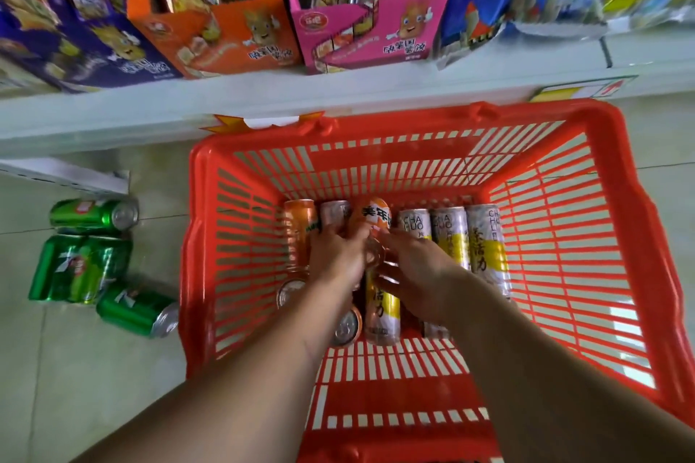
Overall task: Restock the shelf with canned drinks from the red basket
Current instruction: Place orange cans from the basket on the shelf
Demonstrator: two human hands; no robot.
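Note:
The red basket (586, 259) stands on the floor below the white shelf (338, 94). Several cans lie in a row on its bottom: orange ones on the left and white and yellow ones (485, 237) on the right. Both my hands are down inside it. My left hand (334, 259) grips an orange can (370, 220) that sticks out beyond my fingers. My right hand (417, 271) curls its fingers round a white and yellow can (380, 306) lying just beside the orange one. My hands hide parts of the neighbouring cans.
Several green cans (86, 267) lie on the tiled floor left of the basket. Purple, orange and pink snack boxes (361, 26) and blue bags fill the shelf above. Price tags hang on the shelf edge (259, 122).

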